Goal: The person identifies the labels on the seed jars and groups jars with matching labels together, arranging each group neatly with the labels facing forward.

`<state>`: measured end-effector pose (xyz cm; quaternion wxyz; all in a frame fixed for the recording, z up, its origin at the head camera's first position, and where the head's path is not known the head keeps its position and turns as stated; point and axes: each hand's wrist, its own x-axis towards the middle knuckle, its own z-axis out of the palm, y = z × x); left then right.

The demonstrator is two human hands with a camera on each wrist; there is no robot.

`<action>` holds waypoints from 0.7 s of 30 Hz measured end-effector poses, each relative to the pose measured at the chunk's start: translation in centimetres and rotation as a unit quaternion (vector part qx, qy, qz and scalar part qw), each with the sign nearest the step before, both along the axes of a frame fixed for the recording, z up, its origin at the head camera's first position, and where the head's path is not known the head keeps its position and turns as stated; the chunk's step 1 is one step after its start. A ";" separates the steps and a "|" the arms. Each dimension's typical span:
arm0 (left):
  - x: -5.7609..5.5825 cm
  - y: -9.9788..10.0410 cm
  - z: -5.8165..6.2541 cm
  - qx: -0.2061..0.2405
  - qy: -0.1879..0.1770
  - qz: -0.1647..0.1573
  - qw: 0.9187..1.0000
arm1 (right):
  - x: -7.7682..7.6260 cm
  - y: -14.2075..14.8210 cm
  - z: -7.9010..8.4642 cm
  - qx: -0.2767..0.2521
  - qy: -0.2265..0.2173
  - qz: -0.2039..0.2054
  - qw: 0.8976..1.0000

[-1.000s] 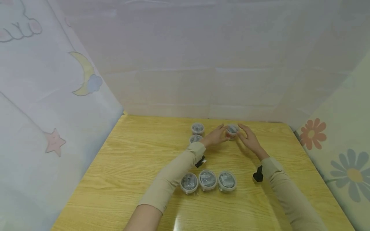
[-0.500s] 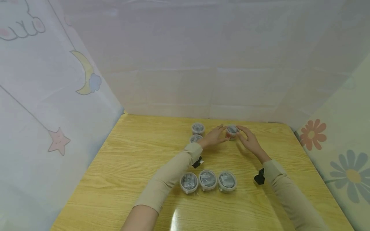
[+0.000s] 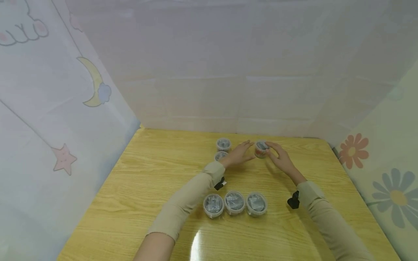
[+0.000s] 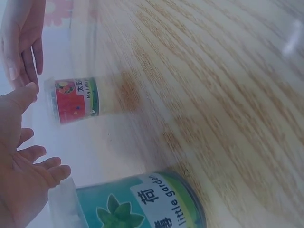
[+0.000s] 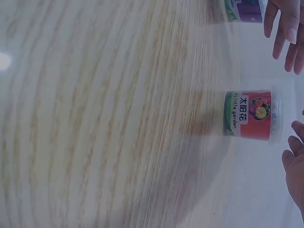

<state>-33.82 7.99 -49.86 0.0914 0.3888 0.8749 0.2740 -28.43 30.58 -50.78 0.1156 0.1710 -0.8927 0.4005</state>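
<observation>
A small clear-lidded tub with a red label stands upright toward the back of the wooden table. Its label, with a fruit-like or flower picture, faces me in the right wrist view. My right hand is at the tub's right side, fingers loosely spread; the right wrist view shows a small gap to the lid. To the tub's left, my left hand extends relaxed fingers, apart from it. Beside that hand is a teal-labelled tub with a leaf picture. The left hand partly covers another tub in the head view.
At the back left stands one more tub. Three lidded tubs form a row nearer the front of the table. A purple-labelled tub shows in the right wrist view. A pale wall borders the back edge.
My left hand has drawn slightly left, away from the red-labelled tub. The right hand has barely moved, and the other tubs stay in place.
</observation>
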 end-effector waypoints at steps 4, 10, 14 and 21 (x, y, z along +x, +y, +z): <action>0.3 -0.5 0.4 0.002 -0.002 -0.009 1.000 | 0.1 -0.1 -0.1 0.002 0.007 0.005 1.000; 0.6 -1.1 0.7 0.006 0.002 -0.019 1.000 | 0.4 -0.1 0.1 0.010 -0.005 0.005 1.000; 0.7 -1.5 0.6 0.013 0.004 -0.027 1.000 | 0.5 -0.4 0.2 0.009 -0.010 0.010 1.000; 1.0 -2.2 0.4 0.020 0.004 -0.040 0.999 | 0.9 -1.0 0.2 0.009 -0.024 0.020 0.999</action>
